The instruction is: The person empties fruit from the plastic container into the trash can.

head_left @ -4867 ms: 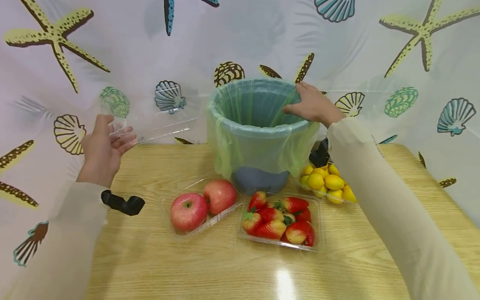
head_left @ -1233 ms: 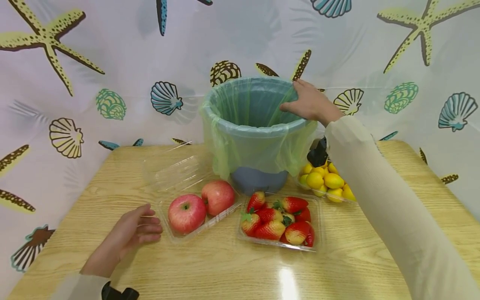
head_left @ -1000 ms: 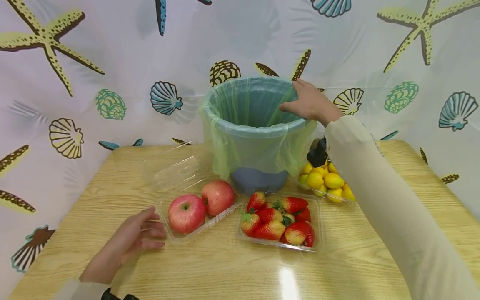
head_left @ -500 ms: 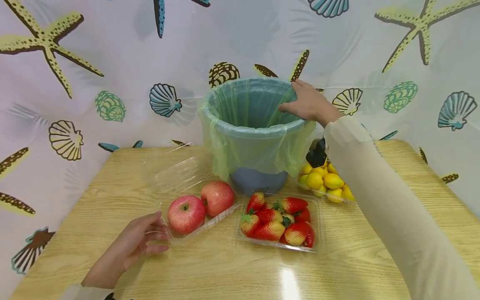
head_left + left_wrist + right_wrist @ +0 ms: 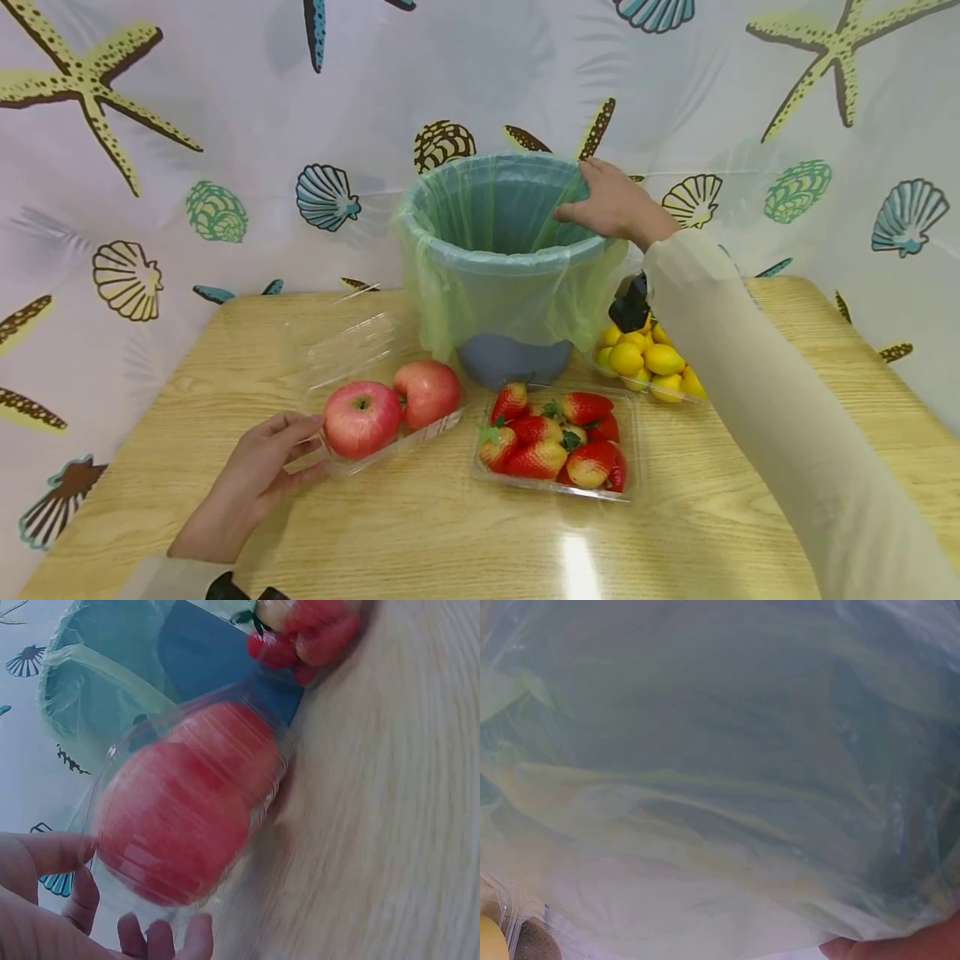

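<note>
My left hand [image 5: 258,479] pinches the left end of a clear plastic fruit box [image 5: 408,440]. Two red apples [image 5: 362,419] lie inside it, and the box has its left end slightly raised. In the left wrist view, the thumb and fingers [image 5: 157,937] are at the rim of that box [image 5: 112,754]. My right hand [image 5: 611,202] grips the right rim of a blue-grey bin [image 5: 517,358], thumb inside and the other fingers partly hidden. A pale green bag [image 5: 502,296] lines the bin and hangs over its rim; it fills most of the right wrist view.
A clear box of strawberries [image 5: 555,437] sits in front of the bin. Yellow lemon-like fruits [image 5: 663,358] in another clear box lie under the right forearm. An unfilled clear plastic piece [image 5: 348,346] rests behind the apples. A patterned curtain [image 5: 480,75] hangs behind the table.
The clear plastic piece my left hand held up earlier now lies on the table. That hand has moved to the apple box and grips it, raising its left end. My right hand stays put.
</note>
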Demonstrator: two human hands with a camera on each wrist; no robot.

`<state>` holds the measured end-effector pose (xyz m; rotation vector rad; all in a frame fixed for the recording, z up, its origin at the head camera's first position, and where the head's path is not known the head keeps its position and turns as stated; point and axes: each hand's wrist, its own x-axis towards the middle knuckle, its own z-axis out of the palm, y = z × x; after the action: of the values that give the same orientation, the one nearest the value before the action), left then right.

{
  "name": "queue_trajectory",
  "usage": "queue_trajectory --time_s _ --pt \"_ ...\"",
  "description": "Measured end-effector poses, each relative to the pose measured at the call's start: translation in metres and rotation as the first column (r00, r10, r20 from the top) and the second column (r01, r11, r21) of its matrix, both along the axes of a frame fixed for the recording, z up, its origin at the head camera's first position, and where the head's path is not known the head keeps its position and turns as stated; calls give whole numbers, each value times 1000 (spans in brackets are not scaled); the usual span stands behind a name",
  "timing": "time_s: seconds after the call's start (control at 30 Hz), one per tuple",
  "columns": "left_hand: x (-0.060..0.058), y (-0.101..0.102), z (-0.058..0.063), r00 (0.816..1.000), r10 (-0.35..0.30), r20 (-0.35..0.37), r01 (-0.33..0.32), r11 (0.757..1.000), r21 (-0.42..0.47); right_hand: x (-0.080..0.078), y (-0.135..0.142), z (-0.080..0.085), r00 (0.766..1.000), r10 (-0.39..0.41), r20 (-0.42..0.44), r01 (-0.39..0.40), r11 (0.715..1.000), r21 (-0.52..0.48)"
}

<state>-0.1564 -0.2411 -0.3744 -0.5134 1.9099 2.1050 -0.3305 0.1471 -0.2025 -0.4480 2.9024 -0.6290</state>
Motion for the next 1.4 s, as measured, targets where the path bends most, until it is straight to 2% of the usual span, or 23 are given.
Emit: queue_trajectory --time_s 0.17,0.33,0.53,0.77,0.83,0.93,1.13,1.27,1.4 --pt "0 3 1 1000 18 12 -19 998 59 1 -2 1 1000 3 1 -3 1000 -2" --pt "1 5 2 1000 19 11 -20 987 161 0 -3 1 1000 2 -2 -2 1000 5" --pt "1 6 -1 998 5 -56 9 970 244 -1 -3 1 1000 0 -6 0 1000 5" --pt "1 4 -6 993 -36 -115 72 945 320 -2 -3 0 1000 2 -7 -2 1000 9" --pt "2 4 -8 992 -48 -121 87 937 339 -2 -3 0 1000 2 -5 -2 1000 14" --pt "2 5 -10 994 -37 -101 72 926 371 -2 -3 0 1000 2 -2 -2 1000 15" --pt "2 6 -11 999 26 -37 -11 935 356 -1 -3 0 1000 1 1 -1 1000 15" --pt "3 4 -12 998 28 -59 -5 938 347 -1 -3 0 1000 -1 5 1 1000 13" --pt "4 3 -12 993 -10 -121 53 932 360 0 -2 1 1000 -2 4 2 1000 16"
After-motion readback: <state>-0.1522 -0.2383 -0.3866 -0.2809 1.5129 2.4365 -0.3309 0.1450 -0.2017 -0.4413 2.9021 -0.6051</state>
